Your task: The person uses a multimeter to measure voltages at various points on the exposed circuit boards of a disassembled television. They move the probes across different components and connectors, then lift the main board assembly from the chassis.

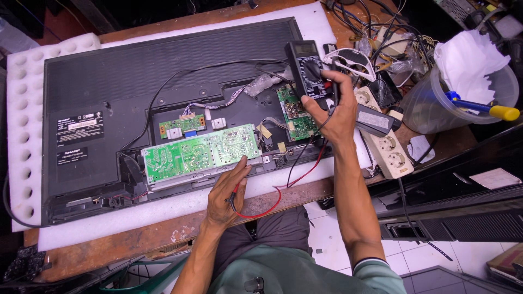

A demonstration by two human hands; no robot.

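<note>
Probing a flat television (109, 81) lying face down with its rear cover off, the left hand (226, 190) pinches a red lead against the green power board (199, 155), while the right hand (332, 111), right of that board, grips a black multimeter (308, 68); reassembly remains undone.

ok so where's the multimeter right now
In the head view the black multimeter lies right of centre on the television's back, by the small green board, with the right hand at its lower end.

I see my bare forearms and both hands, left hand (229, 188) and right hand (330, 111), a pale green short-sleeved shirt with dark-edged cuffs, and dark grey trousers below
</note>
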